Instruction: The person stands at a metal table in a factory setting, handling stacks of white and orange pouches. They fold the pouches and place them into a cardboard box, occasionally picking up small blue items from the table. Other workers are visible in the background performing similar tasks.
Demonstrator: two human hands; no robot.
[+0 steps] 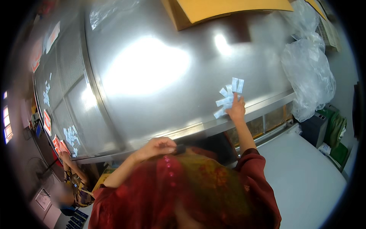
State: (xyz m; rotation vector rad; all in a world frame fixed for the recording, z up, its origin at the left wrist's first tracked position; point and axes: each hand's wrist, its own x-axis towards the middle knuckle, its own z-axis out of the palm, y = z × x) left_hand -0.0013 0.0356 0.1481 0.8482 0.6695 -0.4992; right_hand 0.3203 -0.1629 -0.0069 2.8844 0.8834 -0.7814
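Note:
My right hand (236, 108) rests at the front edge of a stainless steel table (160, 114), its fingers apart. Under and around its fingertips, small pale blue sachets (224, 102) lie fanned out on the metal. Two of the sachets (237, 85) lie side by side just beyond the index finger. Close to my chest, at the table's near edge, my left hand (158, 146) has curled fingers beside a small dark object (180, 148). Whether it grips that object cannot be made out.
At left, a co-worker's hands (65, 158) touch red-and-white packets (59, 145); more pale blue sachets (71, 136) lie nearby. A yellow cardboard box (228, 10) stands at the far side. Clear plastic bags (308, 74) hang over the right end. A white surface (297, 171) lies behind my right arm.

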